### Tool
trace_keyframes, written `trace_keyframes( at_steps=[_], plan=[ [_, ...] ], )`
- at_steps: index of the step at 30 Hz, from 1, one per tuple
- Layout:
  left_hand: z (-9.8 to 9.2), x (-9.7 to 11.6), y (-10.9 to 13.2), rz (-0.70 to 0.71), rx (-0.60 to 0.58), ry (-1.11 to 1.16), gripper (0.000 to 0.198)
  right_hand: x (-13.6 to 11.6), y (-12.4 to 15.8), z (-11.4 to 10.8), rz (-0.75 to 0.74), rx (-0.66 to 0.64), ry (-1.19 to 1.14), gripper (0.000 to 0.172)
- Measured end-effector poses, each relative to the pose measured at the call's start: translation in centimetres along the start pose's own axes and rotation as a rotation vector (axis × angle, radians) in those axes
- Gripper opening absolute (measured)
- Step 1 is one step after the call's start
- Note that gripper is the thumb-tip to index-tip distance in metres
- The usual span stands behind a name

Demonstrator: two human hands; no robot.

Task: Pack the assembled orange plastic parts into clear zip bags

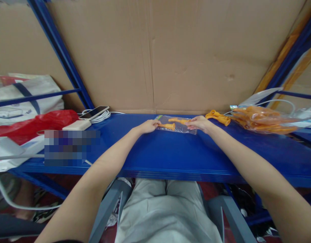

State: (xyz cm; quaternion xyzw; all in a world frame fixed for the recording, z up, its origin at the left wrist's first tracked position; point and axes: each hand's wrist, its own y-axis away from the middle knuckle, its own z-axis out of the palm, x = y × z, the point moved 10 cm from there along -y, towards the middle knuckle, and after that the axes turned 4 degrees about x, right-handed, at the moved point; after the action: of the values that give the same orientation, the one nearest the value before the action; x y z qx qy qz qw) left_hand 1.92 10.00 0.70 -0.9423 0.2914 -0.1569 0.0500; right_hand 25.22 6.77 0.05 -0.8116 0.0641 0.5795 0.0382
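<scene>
A clear plastic bag (180, 127) lies flat on the blue table (170, 152), near the cardboard at the back. Two orange pieces show at the bag, a left orange piece (168, 127) with a flared right end and a right orange piece (179, 120) a little behind it. My left hand (149, 126) has its fingers closed on the narrow end of the left piece. My right hand (199, 123) pinches the right end of the other piece. Whether each piece is inside the bag or on top of it is hard to tell.
More orange pieces (218, 117) lie right of my right hand, beside a filled plastic bag (261, 118). On the left are a phone (94, 112), a coiled white cable (102, 117), a white box (76, 125) and a red bag (56, 118). Blue posts rise on both sides.
</scene>
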Motion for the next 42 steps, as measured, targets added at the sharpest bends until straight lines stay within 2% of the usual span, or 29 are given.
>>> trace_keyframes(
  at_steps=[6, 13, 19, 24, 27, 32, 37, 42],
  plan=[
    [-0.1, 0.1, 0.2, -0.02, 0.018, 0.019, 0.04, 1.0, 0.2, 1.5, 0.092, -0.101, -0.15, 0.012],
    [0.3, 0.6, 0.0, 0.001, -0.016, 0.148, 0.039, 0.0, 0.7, 2.5, -0.039, -0.17, -0.095, 0.013],
    [0.4, 0.8, -0.2, 0.036, -0.043, 0.278, 0.034, -0.2, 0.6, 2.5, -0.077, -0.157, -0.121, 0.012],
    [0.5, 0.7, -0.4, 0.036, -0.042, 0.293, 0.033, -0.1, 0.1, 2.1, -0.119, -0.073, -0.136, 0.011],
    [0.4, 0.8, -0.3, 0.042, -0.039, 0.292, 0.033, -0.2, 0.1, 2.4, -0.158, -0.071, -0.131, 0.012],
    [0.2, 1.5, 0.0, 0.069, -0.018, 0.242, 0.032, 0.1, -0.1, 2.6, -0.145, -0.068, -0.148, 0.011],
    [0.0, 3.0, 0.1, 0.1, 0.1, 0.095, 0.038, 0.4, -0.1, 2.9, -0.101, -0.068, -0.193, 0.012],
    [1.5, 3.7, 0.1, 0.088, 0.017, -0.028, 0.045, 0.2, 0.4, 2.9, -0.058, -0.067, -0.206, 0.015]
  ],
)
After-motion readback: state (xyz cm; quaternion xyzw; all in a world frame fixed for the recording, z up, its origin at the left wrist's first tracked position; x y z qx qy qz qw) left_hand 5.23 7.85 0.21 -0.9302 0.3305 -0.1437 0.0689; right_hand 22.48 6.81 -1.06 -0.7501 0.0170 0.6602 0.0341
